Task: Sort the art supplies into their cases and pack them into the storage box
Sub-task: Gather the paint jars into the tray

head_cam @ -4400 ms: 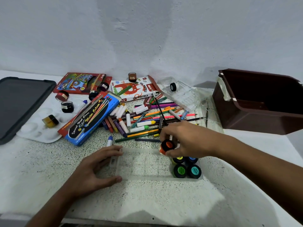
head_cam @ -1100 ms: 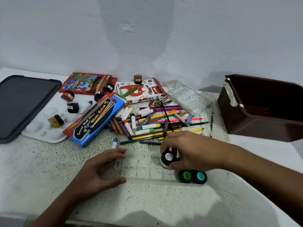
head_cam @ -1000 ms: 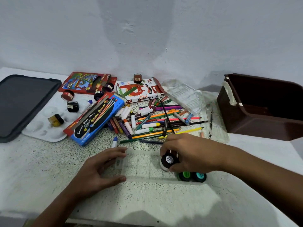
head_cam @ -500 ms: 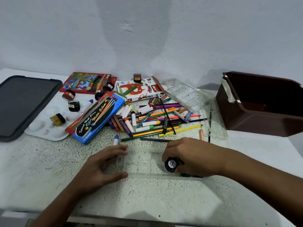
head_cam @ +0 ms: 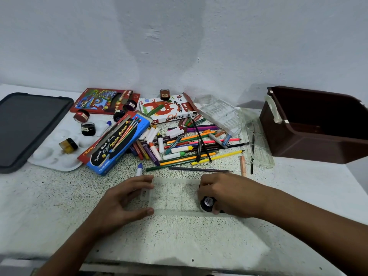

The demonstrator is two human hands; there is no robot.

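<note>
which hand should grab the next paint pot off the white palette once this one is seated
Left, probably. The left hand only steadies the clear tray's left end, on the same side as the palette. The right hand grips the black paint pot, farther away.

soft even light | faint shadows | wide-angle edge bending | slightly soft focus
</note>
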